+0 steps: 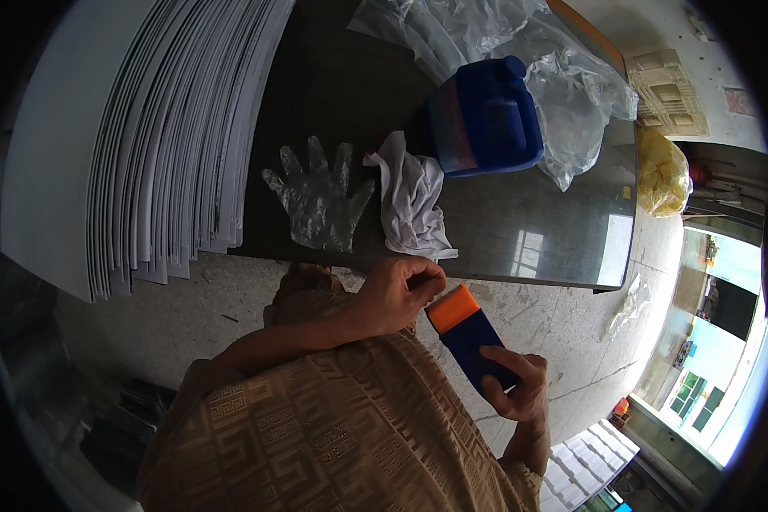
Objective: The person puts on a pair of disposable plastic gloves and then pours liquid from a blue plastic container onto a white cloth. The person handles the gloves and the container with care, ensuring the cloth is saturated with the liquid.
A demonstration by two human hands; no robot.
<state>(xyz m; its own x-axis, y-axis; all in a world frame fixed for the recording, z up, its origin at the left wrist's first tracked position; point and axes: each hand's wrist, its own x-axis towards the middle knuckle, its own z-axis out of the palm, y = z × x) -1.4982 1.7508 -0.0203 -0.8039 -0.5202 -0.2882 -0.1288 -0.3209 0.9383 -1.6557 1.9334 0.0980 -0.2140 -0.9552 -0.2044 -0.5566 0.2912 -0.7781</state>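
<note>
My right hand [518, 386] grips a flat dark blue box [478, 343] with an orange end, held tilted in front of my body, its orange end toward the table. Close to that end is my left hand [401, 292], its fingers curled in a pinch. Whatever they hold, if anything, is too small to make out. Beyond my left hand, a crumpled white cloth [410, 200] lies at the table's front edge. A clear plastic glove [322, 198] is spread flat to its left. Behind the cloth, to the right, is a blue plastic jerrycan [491, 119].
A tall row of white sheets or boards [166, 136] takes up the left side of the dark table [520, 226]. Clear plastic sheeting [563, 94] lies at the back right. Past the table's right edge hangs a yellow bag [664, 175]. White stacked material [587, 465] sits at lower right.
</note>
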